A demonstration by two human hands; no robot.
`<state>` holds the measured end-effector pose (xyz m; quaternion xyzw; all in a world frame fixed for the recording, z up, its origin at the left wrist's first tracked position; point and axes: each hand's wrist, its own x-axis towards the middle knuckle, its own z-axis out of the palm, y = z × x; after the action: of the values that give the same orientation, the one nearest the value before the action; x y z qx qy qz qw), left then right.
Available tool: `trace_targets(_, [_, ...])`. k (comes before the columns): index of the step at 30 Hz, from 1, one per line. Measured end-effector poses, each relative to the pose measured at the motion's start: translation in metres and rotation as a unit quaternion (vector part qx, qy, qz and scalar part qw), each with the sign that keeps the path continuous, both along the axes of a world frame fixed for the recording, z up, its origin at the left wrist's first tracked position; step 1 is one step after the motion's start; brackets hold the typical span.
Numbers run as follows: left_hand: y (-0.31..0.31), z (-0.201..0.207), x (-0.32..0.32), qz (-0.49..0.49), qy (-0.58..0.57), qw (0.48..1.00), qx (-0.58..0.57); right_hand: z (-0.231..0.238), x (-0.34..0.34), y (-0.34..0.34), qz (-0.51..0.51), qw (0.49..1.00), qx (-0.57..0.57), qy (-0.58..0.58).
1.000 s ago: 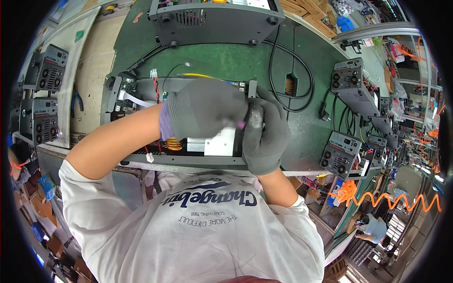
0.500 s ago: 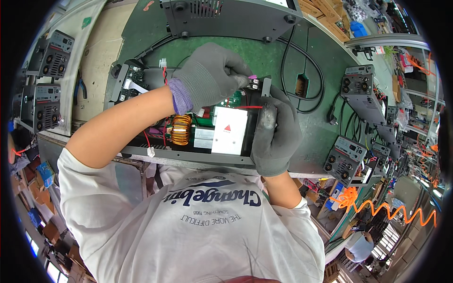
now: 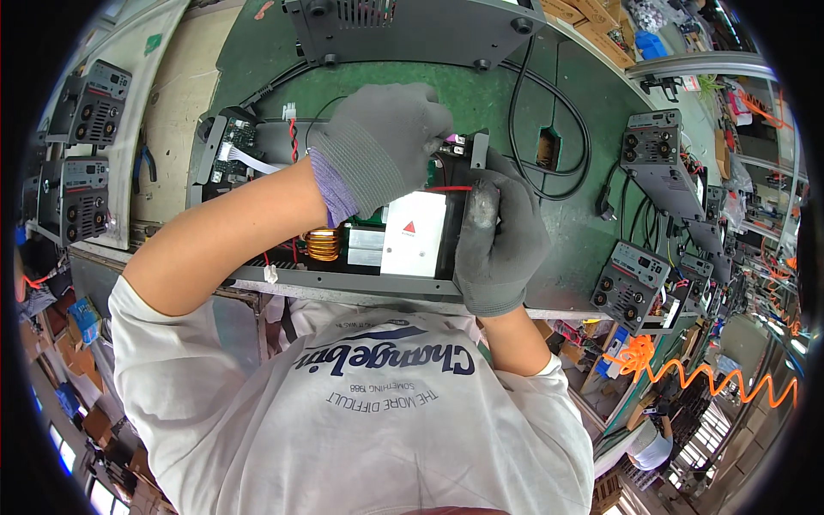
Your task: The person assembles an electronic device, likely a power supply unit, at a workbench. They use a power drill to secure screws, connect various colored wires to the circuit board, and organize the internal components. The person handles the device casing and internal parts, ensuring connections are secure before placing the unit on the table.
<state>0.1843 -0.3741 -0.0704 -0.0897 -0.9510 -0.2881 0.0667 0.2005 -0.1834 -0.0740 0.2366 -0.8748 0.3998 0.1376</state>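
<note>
An opened dark metal machine case lies in front of me, its circuit parts exposed. My left hand, in a grey glove, is closed at the case's right end, fingertips pinching a small purple-sleeved wire terminal beside a black switch part. Its palm side is hidden. My gloved right hand grips the end panel, thumb inside and fingers behind. Below the left hand sit a white plate with a red triangle and a copper coil, partly covered by my wrist.
Another dark case stands at the far side of the green bench. A black power cable loops at the right. Finished-looking machines stand on both sides. Pliers lie at the left; an orange coiled hose hangs lower right.
My left hand has rolled over slightly, its wrist lowering across the coil, with the purple terminal still at its fingertips. My right hand keeps its grip on the end panel.
</note>
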Motion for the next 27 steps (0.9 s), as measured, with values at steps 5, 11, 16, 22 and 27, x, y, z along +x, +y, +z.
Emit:
trace_targets(5, [0.001,-0.005,-0.001,-0.003,0.001,1.000,-0.009,-0.001,0.000,0.001,0.002,1.000,-0.007,0.016])
trace_targets(11, [0.002,-0.012,0.001,-0.037,0.060,0.995,-0.069,-0.002,0.001,0.000,-0.005,1.000,-0.001,0.013])
trace_targets(16, [0.011,-0.006,-0.007,-0.075,0.050,0.988,-0.125,0.002,0.003,-0.002,-0.011,1.000,0.014,-0.006])
trace_targets(22, [-0.002,-0.002,-0.008,-0.095,0.100,0.989,-0.054,0.010,-0.005,0.007,0.035,0.999,0.019,-0.004])
trace_targets(27, [0.001,0.018,0.012,-0.122,-0.038,0.985,0.112,0.009,-0.007,0.007,0.004,0.999,0.012,0.050])
